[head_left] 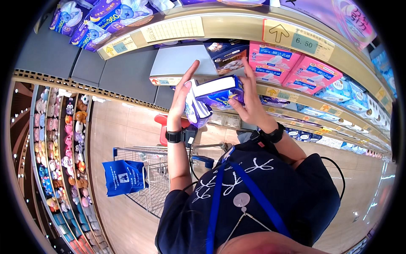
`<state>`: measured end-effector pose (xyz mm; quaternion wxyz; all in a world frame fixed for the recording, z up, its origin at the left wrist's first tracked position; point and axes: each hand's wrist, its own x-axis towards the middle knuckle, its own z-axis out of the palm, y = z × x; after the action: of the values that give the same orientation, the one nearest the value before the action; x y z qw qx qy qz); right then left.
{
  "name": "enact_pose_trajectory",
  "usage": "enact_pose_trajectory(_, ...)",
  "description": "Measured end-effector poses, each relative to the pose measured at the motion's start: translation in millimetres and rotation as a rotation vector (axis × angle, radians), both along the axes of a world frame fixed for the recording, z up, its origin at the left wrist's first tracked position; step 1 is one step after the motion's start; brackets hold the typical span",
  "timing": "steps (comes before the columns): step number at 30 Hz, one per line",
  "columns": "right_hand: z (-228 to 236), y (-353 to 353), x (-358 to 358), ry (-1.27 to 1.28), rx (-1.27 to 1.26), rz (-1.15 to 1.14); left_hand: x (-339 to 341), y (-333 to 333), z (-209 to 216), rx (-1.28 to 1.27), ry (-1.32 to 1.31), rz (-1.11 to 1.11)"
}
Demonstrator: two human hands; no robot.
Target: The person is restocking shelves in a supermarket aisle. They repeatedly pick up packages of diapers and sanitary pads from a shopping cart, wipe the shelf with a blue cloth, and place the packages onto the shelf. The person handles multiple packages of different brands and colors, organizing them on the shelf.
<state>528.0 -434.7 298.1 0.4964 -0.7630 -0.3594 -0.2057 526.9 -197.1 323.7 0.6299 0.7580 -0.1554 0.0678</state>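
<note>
Two packs are pressed between my palms in front of the shelf. My left hand [182,99], fingers straight, lies against a purple-and-white soft pack [198,112] with striped sides. From the other side my right hand [251,99] grips a purple box-shaped pack [218,99], its pale face turned up. The right thumb rests on the printed purple side, the fingers stretched along its end. The two packs touch each other. Just beyond them on the shelf stand a dark box [228,55] and pink boxes [275,61].
A shelf rail [169,31] with price tags runs above my hands. Purple packs [114,17] lie on the upper shelf. Below left stands a wire shopping cart [150,199] with a blue bag [124,177] hanging on it. Plush toys [67,139] fill a rack at far left.
</note>
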Motion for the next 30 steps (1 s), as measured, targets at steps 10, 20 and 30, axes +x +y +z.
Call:
enact_pose_trajectory(10, 11, 5, 17, 0.346, 0.128, 0.296, 3, -8, -2, -0.215, 0.094, 0.014)
enact_pose_trajectory(20, 8, 6, 52, 0.213, 0.101, 0.166, 9, -2, -11, -0.225, 0.184, -0.014)
enact_pose_trajectory(30, 23, 34, 53, 0.073, 0.131, 0.380, -30, 12, -31, -0.351, 0.079, 0.269)
